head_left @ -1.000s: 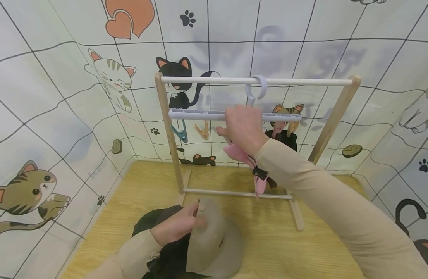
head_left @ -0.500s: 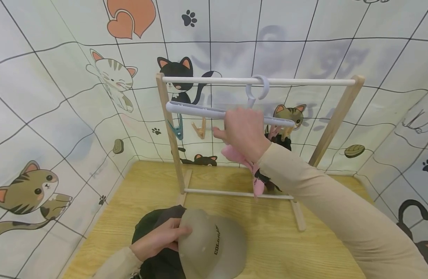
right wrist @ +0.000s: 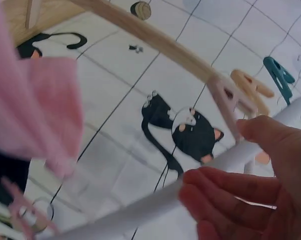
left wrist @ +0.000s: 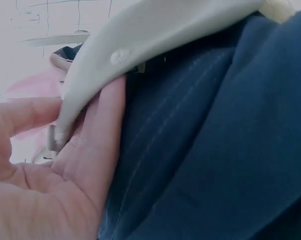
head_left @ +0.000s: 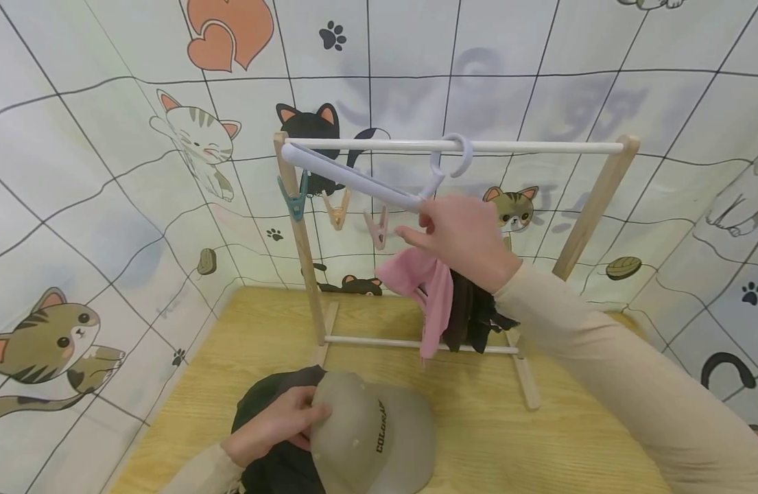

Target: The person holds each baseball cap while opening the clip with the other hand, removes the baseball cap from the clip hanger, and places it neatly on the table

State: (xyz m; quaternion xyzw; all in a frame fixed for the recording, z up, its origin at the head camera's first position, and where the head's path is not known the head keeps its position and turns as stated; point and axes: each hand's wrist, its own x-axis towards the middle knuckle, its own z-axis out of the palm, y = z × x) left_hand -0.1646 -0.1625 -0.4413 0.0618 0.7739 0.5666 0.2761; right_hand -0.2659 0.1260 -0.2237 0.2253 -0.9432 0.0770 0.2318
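My left hand (head_left: 276, 425) pinches the edge of a beige cap (head_left: 348, 432) with dark lettering, fingers inside and thumb outside in the left wrist view. Beneath it lies dark fabric (head_left: 255, 398). My right hand (head_left: 468, 237) grips a pale lilac clothes hanger (head_left: 354, 177) near its middle; the thumb points left, apart from the fingers. The hanger slants, left end up, its hook round the rack's top rail (head_left: 366, 145). Teal (head_left: 295, 204), tan (head_left: 337, 211) and pink clips (head_left: 377, 226) dangle from its left arm. Pink cloth (head_left: 437, 302) and dark cloth (head_left: 459, 312) hang below my right hand.
The wooden rack (head_left: 591, 209) stands on a wood-grain table (head_left: 539, 453), with a white lower rail (head_left: 379, 341) between its feet. Cat-patterned wall covering (head_left: 403, 41) encloses the back and sides.
The hanger has turned and tilted, its left end rising. My right hand has shifted right, and the pink and dark cloth show more. My left hand and the cap have come down toward the table.
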